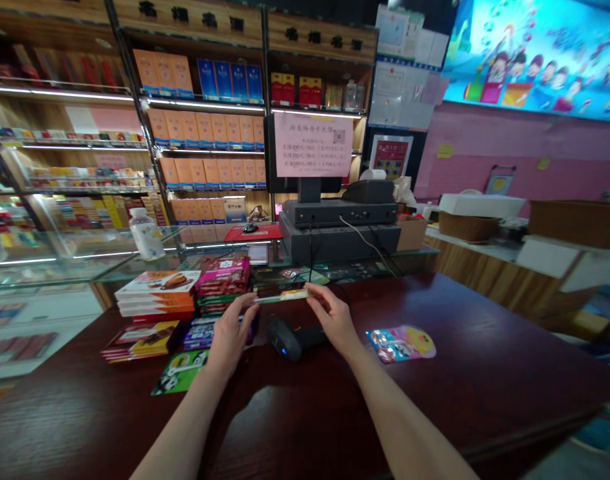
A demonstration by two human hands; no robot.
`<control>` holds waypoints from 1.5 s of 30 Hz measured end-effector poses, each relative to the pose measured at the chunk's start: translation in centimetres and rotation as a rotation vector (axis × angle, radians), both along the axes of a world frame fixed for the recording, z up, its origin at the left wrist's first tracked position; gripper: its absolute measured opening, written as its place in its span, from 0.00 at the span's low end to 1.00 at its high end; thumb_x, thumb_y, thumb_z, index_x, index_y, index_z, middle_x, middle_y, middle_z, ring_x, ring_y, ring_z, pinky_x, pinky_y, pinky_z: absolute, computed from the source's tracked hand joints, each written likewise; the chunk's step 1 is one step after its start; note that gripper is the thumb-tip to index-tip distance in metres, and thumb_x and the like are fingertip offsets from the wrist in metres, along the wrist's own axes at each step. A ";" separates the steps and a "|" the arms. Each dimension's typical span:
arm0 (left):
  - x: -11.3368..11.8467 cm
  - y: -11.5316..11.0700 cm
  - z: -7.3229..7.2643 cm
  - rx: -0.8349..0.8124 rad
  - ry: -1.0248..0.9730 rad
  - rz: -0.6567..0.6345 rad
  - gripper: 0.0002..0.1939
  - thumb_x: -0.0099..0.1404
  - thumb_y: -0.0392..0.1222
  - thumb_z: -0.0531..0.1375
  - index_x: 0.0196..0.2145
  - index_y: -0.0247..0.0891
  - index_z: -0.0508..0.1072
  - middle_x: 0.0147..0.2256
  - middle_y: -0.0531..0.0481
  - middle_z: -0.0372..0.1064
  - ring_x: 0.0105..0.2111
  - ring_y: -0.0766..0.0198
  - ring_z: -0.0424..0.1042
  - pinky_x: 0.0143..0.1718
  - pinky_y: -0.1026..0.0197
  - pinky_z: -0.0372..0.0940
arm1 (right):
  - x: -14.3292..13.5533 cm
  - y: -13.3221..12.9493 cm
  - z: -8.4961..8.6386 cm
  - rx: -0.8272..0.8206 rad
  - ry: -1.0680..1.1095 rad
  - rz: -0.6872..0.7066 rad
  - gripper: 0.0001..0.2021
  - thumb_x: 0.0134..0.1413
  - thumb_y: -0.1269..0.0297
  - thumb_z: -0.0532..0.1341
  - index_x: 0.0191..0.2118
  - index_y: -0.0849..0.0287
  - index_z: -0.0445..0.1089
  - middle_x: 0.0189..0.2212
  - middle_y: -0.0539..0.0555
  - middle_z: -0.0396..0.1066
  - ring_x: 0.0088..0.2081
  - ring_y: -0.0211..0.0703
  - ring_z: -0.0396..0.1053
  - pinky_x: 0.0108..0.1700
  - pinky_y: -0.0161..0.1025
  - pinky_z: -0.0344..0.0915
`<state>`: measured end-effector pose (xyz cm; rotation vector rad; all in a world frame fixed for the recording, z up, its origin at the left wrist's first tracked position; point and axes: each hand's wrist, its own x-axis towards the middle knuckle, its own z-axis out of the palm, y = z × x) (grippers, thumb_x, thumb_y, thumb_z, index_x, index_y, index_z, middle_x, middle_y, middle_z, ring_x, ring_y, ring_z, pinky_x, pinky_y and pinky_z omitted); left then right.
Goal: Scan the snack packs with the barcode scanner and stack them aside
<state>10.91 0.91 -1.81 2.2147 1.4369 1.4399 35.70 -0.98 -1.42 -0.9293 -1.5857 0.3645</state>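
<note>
**Thin packet (282,297) held by both ends above the tabletop (465,347)**

The person's left hand (232,330) pinches one end of the packet and the right hand (332,317) pinches the other, fingertips at the edges. It is in the air, nearly level, just beyond a black handheld scanner (287,340). Seen almost edge-on, it shows little of its faces; what it contains cannot be told.

It looks light and fairly stiff, since it spans the gap between the hands without obvious sag. The wrapping may be slick, so a loose pinch could let it slide or swivel. Opposite ends or edges seem the best places to take hold, with gentle pressure: a hard squeeze might buckle it, and whatever is inside could be fragile.

To the left lie a green panda packet (179,373) and stacked orange-and-white boxes (157,293); to the right, a colourful packet (402,343) lies flat, apart from the right hand.
</note>
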 end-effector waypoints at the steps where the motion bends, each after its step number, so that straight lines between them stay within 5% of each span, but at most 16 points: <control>1: 0.0 0.0 0.0 -0.006 -0.007 0.003 0.17 0.72 0.53 0.50 0.50 0.44 0.71 0.45 0.51 0.78 0.43 0.60 0.79 0.48 0.59 0.70 | -0.1 0.0 0.0 -0.003 0.011 -0.026 0.15 0.64 0.58 0.58 0.53 0.54 0.73 0.49 0.56 0.77 0.50 0.49 0.74 0.53 0.45 0.70; 5: 0.1 -0.1 -0.5 -0.022 -0.017 -0.003 0.22 0.71 0.52 0.53 0.59 0.44 0.64 0.39 0.52 0.79 0.40 0.61 0.79 0.43 0.60 0.71 | -0.3 0.3 0.0 -0.065 0.061 -0.088 0.15 0.63 0.54 0.59 0.49 0.54 0.74 0.42 0.55 0.78 0.39 0.47 0.76 0.43 0.42 0.73; 11: 0.0 -0.2 -0.9 0.016 0.063 -0.084 0.44 0.66 0.49 0.62 0.71 0.49 0.41 0.37 0.56 0.74 0.37 0.63 0.76 0.44 0.58 0.71 | -0.2 0.9 -0.5 -0.177 0.180 -0.066 0.16 0.60 0.51 0.61 0.44 0.57 0.76 0.32 0.54 0.78 0.29 0.45 0.74 0.32 0.39 0.71; 18: -0.7 -0.3 -0.6 0.220 0.208 -0.035 0.43 0.64 0.47 0.64 0.70 0.51 0.47 0.60 0.42 0.61 0.60 0.49 0.64 0.61 0.43 0.62 | -0.5 1.0 -0.5 -0.249 0.254 -0.020 0.19 0.57 0.48 0.63 0.43 0.60 0.77 0.30 0.54 0.79 0.27 0.44 0.74 0.28 0.37 0.70; 23: -1.3 -0.8 0.1 0.305 0.310 -0.053 0.46 0.63 0.53 0.65 0.71 0.48 0.45 0.67 0.39 0.53 0.65 0.45 0.56 0.64 0.40 0.58 | -0.5 0.8 -0.4 -0.247 0.260 -0.019 0.19 0.56 0.48 0.63 0.42 0.59 0.77 0.30 0.54 0.79 0.27 0.44 0.74 0.28 0.37 0.70; 33: -1.7 -0.6 -0.2 0.333 0.422 -0.111 0.40 0.67 0.52 0.60 0.70 0.44 0.46 0.64 0.40 0.60 0.63 0.49 0.60 0.63 0.43 0.60 | -0.2 0.8 -1.0 -0.253 0.212 -0.009 0.20 0.56 0.48 0.63 0.43 0.60 0.78 0.29 0.54 0.78 0.27 0.43 0.72 0.28 0.36 0.68; 45: -2.3 -0.8 -0.6 0.340 0.462 0.004 0.38 0.64 0.49 0.63 0.67 0.41 0.54 0.54 0.39 0.66 0.54 0.48 0.66 0.58 0.43 0.62 | -0.7 1.0 -0.9 -0.274 0.246 0.095 0.20 0.55 0.51 0.65 0.47 0.59 0.78 0.36 0.55 0.80 0.31 0.44 0.73 0.29 0.37 0.70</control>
